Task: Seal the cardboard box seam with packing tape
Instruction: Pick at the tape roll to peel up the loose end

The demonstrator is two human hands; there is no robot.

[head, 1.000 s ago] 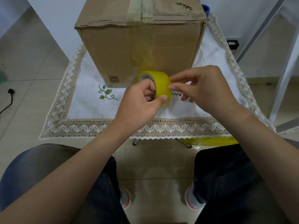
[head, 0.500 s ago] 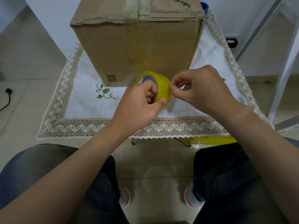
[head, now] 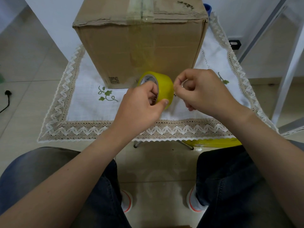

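Note:
A tall brown cardboard box (head: pixel 139 41) stands on a small table covered by a white lace-edged cloth (head: pixel 85 102). Old tape runs along its top seam (head: pixel 141 9) and a little down the front. In front of the box I hold a roll of yellow packing tape (head: pixel 164 87). My left hand (head: pixel 141 104) grips the roll, fingers through its core and thumb on the outside. My right hand (head: pixel 202 91) is curled at the roll's right edge, thumb and forefinger pinched against the tape surface there.
A white metal frame (head: pixel 289 66) stands at the right. A black plug and cable (head: pixel 7 96) lie on the tiled floor at the left. A yellow object (head: pixel 213 143) lies under the table's front right. My knees are just below the table edge.
My right hand's fingers have curled in from a stretched pinch to a tight pinch at the roll's right edge. The roll and my left hand have barely shifted.

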